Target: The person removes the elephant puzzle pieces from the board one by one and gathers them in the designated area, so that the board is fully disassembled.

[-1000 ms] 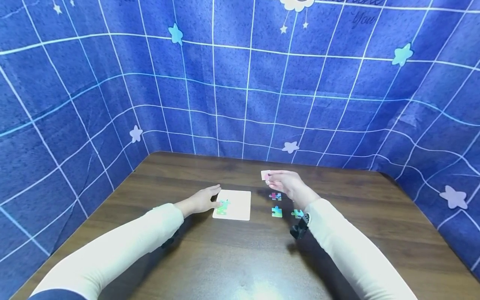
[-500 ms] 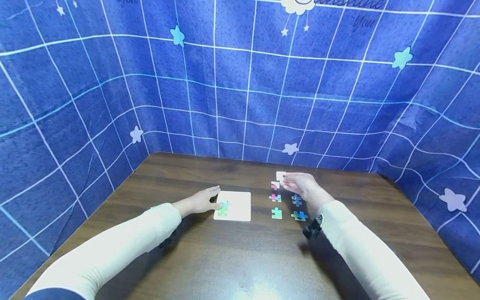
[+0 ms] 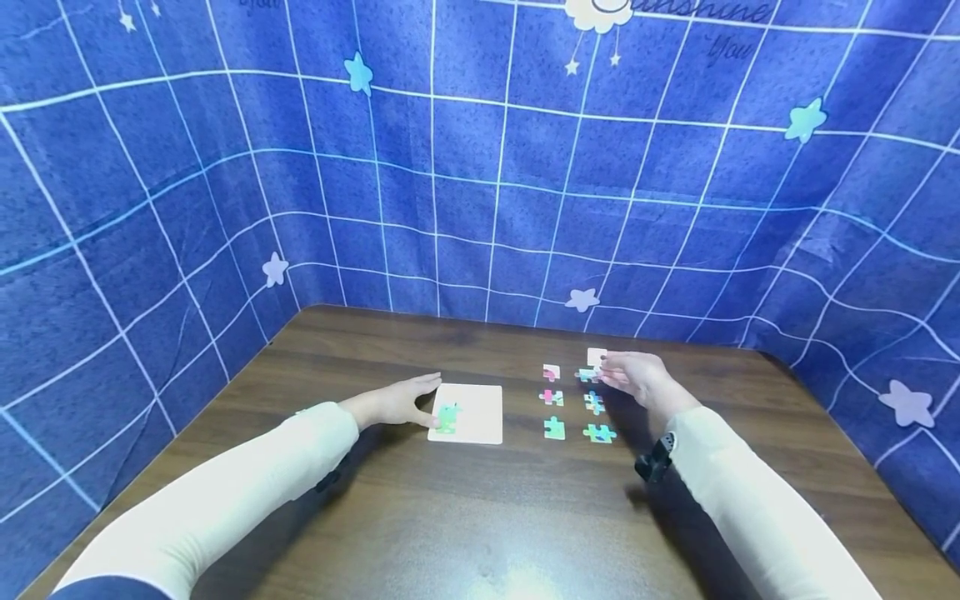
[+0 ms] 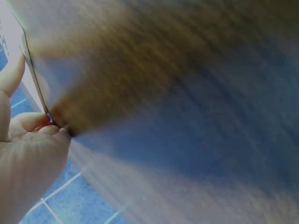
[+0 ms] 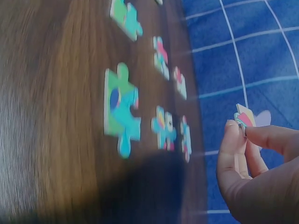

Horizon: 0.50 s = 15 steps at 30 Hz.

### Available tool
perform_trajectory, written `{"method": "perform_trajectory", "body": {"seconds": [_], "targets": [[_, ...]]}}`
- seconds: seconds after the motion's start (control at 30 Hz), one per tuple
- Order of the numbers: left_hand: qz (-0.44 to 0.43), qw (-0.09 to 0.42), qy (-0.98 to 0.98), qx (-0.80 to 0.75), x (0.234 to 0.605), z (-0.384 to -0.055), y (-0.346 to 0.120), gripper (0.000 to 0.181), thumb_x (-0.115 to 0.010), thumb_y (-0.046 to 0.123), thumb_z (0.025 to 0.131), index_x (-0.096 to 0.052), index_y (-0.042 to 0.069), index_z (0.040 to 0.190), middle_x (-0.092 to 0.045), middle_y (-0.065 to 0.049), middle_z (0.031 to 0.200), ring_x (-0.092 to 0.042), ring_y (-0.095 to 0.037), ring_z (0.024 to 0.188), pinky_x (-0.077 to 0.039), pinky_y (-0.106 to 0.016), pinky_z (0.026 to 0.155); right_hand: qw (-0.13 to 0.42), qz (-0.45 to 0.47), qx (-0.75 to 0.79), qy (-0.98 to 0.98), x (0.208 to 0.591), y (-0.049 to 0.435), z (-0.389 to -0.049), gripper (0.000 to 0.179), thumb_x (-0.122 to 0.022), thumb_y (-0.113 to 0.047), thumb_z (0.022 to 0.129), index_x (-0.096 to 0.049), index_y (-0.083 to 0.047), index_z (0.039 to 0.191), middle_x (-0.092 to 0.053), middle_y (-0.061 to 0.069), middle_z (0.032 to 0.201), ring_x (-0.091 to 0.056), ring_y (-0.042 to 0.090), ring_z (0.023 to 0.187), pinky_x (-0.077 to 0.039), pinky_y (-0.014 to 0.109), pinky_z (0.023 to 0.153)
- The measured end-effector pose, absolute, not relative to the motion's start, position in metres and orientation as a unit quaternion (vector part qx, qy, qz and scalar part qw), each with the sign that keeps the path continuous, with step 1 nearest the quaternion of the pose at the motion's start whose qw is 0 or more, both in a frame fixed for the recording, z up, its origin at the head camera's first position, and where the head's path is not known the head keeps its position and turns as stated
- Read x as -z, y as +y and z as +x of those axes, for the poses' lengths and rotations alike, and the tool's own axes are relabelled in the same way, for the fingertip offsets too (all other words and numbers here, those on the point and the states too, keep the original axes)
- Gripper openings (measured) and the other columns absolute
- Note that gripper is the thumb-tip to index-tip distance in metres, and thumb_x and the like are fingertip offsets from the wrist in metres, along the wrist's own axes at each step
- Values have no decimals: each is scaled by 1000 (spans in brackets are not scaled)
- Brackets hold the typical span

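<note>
My left hand point(image 3: 396, 403) rests at the left edge of a white square puzzle board point(image 3: 482, 414), thumb near the front corner and fingers at the back corner. A green puzzle piece point(image 3: 447, 418) lies in the board's front left part. In the left wrist view the board point(image 4: 13, 29) is seen nearly edge-on. Above the back of the loose pieces, my right hand point(image 3: 647, 380) pinches a small puzzle piece point(image 3: 597, 357) between thumb and fingertips. The right wrist view shows pink and yellow on this held piece point(image 5: 245, 116), raised off the table.
Several loose puzzle pieces lie in two columns right of the board, among them a green one point(image 3: 554, 428), a pink corner one point(image 3: 551, 372) and a green-blue one point(image 3: 600, 433). A blue curtain point(image 3: 480, 192) hangs behind the wooden table point(image 3: 420, 517).
My right hand has moved right with its puzzle piece, from behind the left column to behind the right one, uncovering pieces beneath. The left hand stays at the board.
</note>
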<state>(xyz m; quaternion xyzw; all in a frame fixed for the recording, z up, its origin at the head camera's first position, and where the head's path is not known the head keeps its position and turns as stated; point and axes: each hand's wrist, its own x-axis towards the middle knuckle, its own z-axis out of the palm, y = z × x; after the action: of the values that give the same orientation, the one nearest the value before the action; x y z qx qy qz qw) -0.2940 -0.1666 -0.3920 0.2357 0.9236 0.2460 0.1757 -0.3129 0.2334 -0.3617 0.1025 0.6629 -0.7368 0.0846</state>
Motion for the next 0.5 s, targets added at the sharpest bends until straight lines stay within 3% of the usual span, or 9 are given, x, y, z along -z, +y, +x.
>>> {"method": "perform_trajectory", "body": {"seconds": [0.17, 0.27, 0.4, 0.5], "targets": [[235, 174, 927, -233, 392, -293, -165, 83, -69, 32, 89, -25, -4, 150, -14, -17, 162, -13, -39, 148, -15, -54, 120, 70, 127, 741, 655, 365, 247, -313, 46, -54, 10, 90, -44, 15, 134, -67, 2, 68, -67, 8, 64, -59, 21, 71], [233, 174, 931, -222, 391, -294, -164, 83, -69, 33, 89, -26, -3, 151, -15, -15, 162, -14, -38, 148, -16, -54, 120, 52, 142, 741, 654, 368, 255, -314, 28, -55, 11, 89, -56, 11, 117, -66, 2, 67, -67, 8, 62, -59, 21, 69], [234, 172, 932, -217, 392, -297, -166, 85, -69, 36, 89, -26, -2, 151, -14, -14, 162, -14, -37, 148, -16, -53, 120, 29, 169, 737, 654, 373, 264, -319, 17, -56, 13, 87, -59, 6, 103, -66, 2, 65, -66, 8, 60, -59, 22, 68], [236, 168, 932, -216, 393, -297, -167, 85, -69, 37, 89, -26, -1, 151, -14, -13, 162, -14, -36, 149, -16, -52, 120, 18, 193, 728, 658, 378, 266, -322, 23, -57, 13, 86, -58, 9, 108, -65, 2, 63, -65, 9, 58, -60, 23, 67]]}}
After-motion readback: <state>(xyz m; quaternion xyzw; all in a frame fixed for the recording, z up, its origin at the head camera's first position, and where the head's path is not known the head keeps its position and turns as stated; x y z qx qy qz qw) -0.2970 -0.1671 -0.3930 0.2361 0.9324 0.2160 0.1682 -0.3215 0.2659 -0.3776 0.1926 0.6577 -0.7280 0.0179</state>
